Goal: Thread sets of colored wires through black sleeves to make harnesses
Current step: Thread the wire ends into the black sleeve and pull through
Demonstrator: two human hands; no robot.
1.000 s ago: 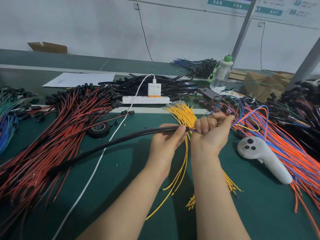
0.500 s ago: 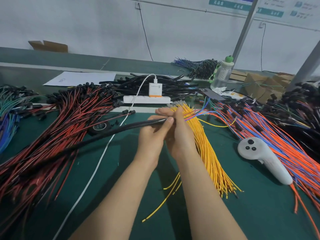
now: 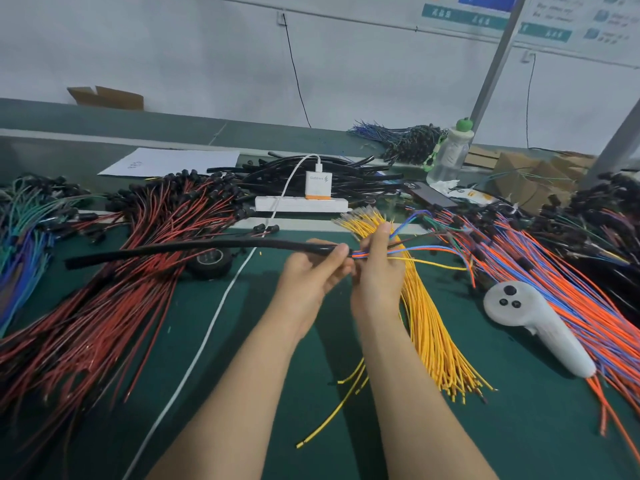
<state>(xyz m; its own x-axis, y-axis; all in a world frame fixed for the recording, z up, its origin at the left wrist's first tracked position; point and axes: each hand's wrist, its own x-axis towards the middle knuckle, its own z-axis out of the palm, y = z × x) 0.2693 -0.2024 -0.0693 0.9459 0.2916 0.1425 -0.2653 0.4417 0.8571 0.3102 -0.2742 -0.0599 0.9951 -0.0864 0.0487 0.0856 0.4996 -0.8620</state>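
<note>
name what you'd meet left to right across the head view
blue-green wires, red wires, black tape roll, left hand gripping black sleeve, right hand pinching wire set, yellow wires, white controller, orange and blue wires

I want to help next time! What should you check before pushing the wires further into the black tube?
1. Left hand grips the black tube near its mouth: ok.
2. Right hand pinches the coloured wires beside the mouth: ok.
3. Wires enter the mouth together: ok.
4. Wires reaching the tube's far end: cannot tell.
5. Trailing wires free of the orange and blue pile: cannot tell.
</note>
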